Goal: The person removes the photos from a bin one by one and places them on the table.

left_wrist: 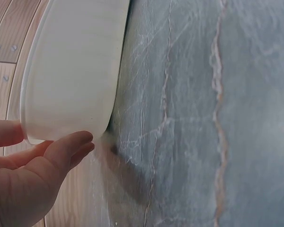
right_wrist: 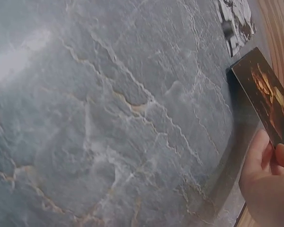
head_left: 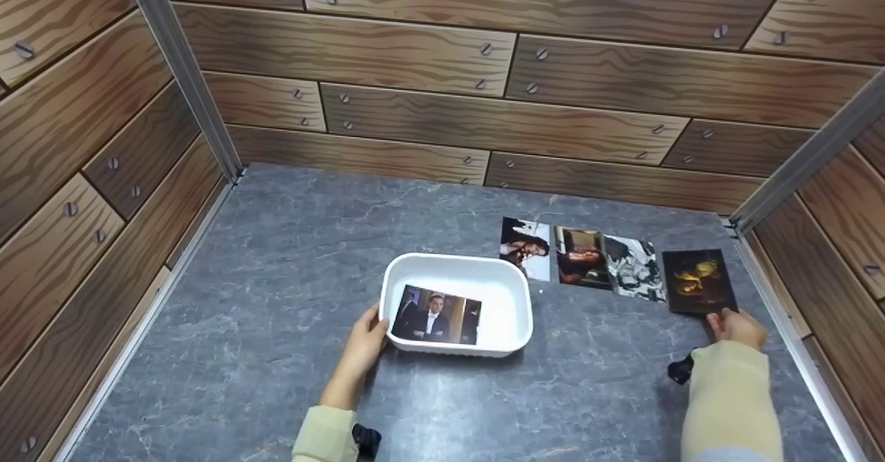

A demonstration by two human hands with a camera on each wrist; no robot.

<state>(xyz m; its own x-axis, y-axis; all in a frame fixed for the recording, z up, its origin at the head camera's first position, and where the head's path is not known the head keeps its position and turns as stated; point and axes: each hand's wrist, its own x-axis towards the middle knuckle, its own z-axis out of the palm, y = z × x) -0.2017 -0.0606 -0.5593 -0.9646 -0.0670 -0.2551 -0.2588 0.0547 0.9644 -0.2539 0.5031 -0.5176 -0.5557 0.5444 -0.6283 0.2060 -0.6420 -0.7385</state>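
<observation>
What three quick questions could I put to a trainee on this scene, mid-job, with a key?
1. How many photo prints are outside the white tub?
2. True or false: the right hand pinches the dark print with the yellow patch.
3. The left hand touches: A) the black-and-white print; B) the dark print; C) the white tub.
Key: 1. Four; 2. True; 3. C

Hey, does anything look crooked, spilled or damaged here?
Slightly: the photo in the tub sits askew, its top edge slanting against the tub's far side. I see no spill or damage.
</observation>
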